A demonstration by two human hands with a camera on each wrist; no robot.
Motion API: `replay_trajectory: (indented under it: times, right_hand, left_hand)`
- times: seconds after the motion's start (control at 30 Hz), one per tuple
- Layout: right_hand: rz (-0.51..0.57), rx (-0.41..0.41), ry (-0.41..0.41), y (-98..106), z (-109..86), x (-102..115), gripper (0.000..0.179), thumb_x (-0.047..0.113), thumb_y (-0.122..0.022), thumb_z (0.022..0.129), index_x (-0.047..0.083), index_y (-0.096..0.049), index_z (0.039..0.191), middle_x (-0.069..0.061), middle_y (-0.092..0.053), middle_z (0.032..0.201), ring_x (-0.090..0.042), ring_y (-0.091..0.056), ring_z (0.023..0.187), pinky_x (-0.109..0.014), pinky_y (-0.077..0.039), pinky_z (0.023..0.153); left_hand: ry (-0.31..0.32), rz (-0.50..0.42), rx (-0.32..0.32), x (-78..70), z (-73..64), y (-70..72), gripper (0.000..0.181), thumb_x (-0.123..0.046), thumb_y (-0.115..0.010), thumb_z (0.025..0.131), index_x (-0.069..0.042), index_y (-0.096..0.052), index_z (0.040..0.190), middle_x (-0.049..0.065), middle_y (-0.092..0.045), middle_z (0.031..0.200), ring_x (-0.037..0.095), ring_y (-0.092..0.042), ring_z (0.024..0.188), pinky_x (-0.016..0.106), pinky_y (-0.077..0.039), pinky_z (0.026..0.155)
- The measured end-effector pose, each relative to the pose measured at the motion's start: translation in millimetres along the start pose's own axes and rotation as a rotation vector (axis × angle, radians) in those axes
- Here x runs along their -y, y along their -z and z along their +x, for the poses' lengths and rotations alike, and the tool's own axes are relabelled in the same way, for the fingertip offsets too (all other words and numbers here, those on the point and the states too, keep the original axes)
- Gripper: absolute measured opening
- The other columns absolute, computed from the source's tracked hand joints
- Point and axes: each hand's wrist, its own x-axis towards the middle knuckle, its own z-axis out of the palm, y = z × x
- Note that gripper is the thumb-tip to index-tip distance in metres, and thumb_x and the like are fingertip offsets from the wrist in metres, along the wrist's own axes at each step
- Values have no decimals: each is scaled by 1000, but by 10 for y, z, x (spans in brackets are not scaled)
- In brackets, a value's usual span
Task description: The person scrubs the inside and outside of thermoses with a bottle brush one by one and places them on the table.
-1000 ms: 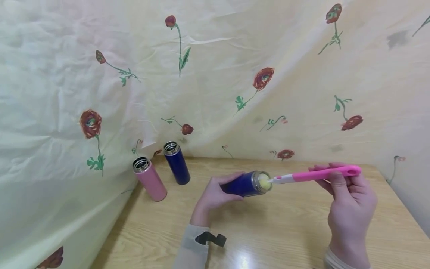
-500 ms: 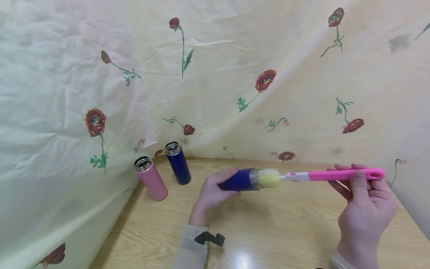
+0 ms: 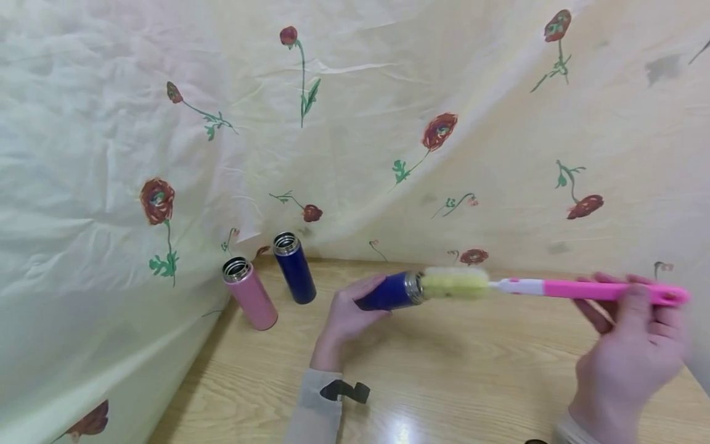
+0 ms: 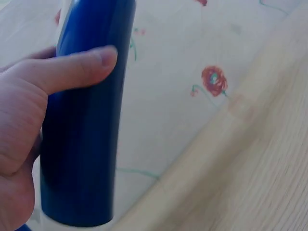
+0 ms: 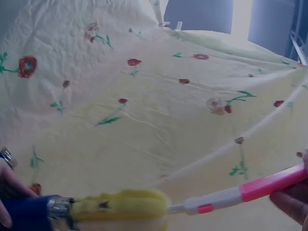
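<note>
My left hand (image 3: 348, 314) grips a blue thermos bottle (image 3: 388, 292), tipped on its side with its steel mouth facing right. In the left wrist view the thumb lies across the blue bottle (image 4: 86, 144). My right hand (image 3: 632, 357) holds a bottle brush by its pink handle (image 3: 588, 290), thumb on the near side. Its yellow and white sponge head (image 3: 456, 283) is largely outside the bottle, the tip right at the mouth. The right wrist view shows the sponge head (image 5: 120, 207) in line with the steel neck (image 5: 60, 211).
On the wooden table (image 3: 444, 370) at the left stand an uncapped pink bottle (image 3: 252, 299) and a second uncapped blue bottle (image 3: 296, 274). A flower-print cloth (image 3: 355, 123) hangs behind and along the left side.
My right hand has moved right, drawing the brush's sponge head out from inside the bottle to its mouth. The held bottle has shifted slightly left and turned more sideways.
</note>
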Motion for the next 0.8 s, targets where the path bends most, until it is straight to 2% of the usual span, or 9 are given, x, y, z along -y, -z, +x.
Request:
replay_trajectory:
  times: [0.1,0.2,0.33,0.43,0.53,0.67,0.8]
  right_hand:
    - [60,-119,55,17,62,69,34,2,-76,95,-18,-59,117,-38,-69,104,-44,-77,84,-45,-61,66]
    - [159,-153,35,19,89,88,34,-2,-70,96,-17,-55,123,-41,-67,109,-48,-76,86,-48,-59,66]
    - [252,-53,-23,-10,67,19,31,-11,-67,95,-22,-51,119,-45,-66,104,-51,-75,84,-53,-58,66]
    - [279,38,-56,-36,24,-34,26,-16,-66,95,-24,-50,114,-47,-66,97,-53,-75,81,-55,-58,65]
    - [316,90,-80,-45,-24,-55,23,-15,-62,98,-23,-48,114,-48,-66,96,-54,-74,80,-56,-59,65]
    - [292,174,-74,-43,-69,-71,23,-11,-59,101,-25,-49,116,-47,-67,96,-53,-74,83,-55,-59,67]
    - [305,257,-133,-27,-91,-89,19,-11,-55,103,-25,-51,115,-46,-68,98,-53,-75,86,-57,-57,72]
  left_hand:
    - [111,-49,-84,38,-2,35,72,-6,-99,72,-18,-74,139,3,-72,137,28,-66,131,50,-46,117]
    - [167,-84,-117,70,-1,62,72,-8,-100,72,-21,-75,138,3,-72,137,29,-65,131,51,-45,118]
    - [150,-87,-68,91,-5,75,72,-9,-100,73,-21,-74,139,4,-70,140,29,-64,133,51,-44,119]
    - [110,-64,-15,87,-7,76,73,-9,-99,75,-20,-72,142,4,-68,142,28,-63,135,50,-44,119]
    - [71,-24,21,72,-8,74,73,-8,-98,76,-19,-71,143,1,-68,142,26,-62,136,49,-44,119]
    - [40,8,67,29,6,71,73,-8,-98,76,-16,-70,143,0,-69,142,24,-62,136,46,-45,118]
    - [39,30,125,-6,9,63,73,-10,-98,77,-17,-70,144,-1,-68,143,21,-63,134,42,-46,118]
